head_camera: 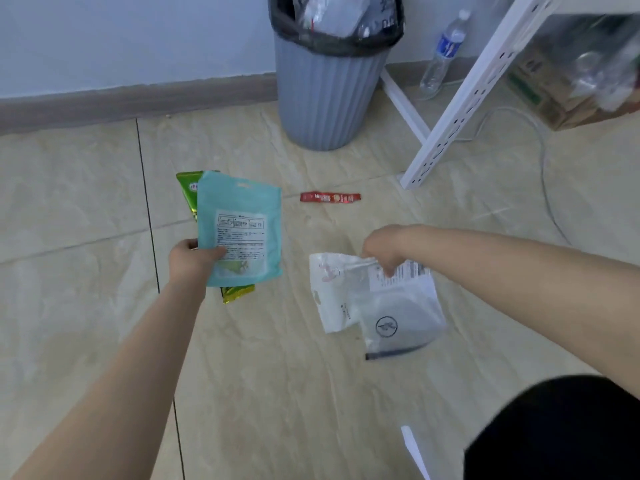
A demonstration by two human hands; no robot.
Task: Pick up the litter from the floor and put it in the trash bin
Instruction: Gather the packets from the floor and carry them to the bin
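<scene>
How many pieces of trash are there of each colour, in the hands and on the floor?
Teal pouch: 1
Green-gold wrapper: 1
Red wrapper: 1
White bag: 1
Clear bag: 1
Total: 5

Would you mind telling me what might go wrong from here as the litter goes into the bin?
The trash bin already looks heaped above its rim, so added bags may slide off. The right hand pinches the white packet and clear bag by one edge; one could slip. The red wrapper on the floor might be overlooked.
</scene>
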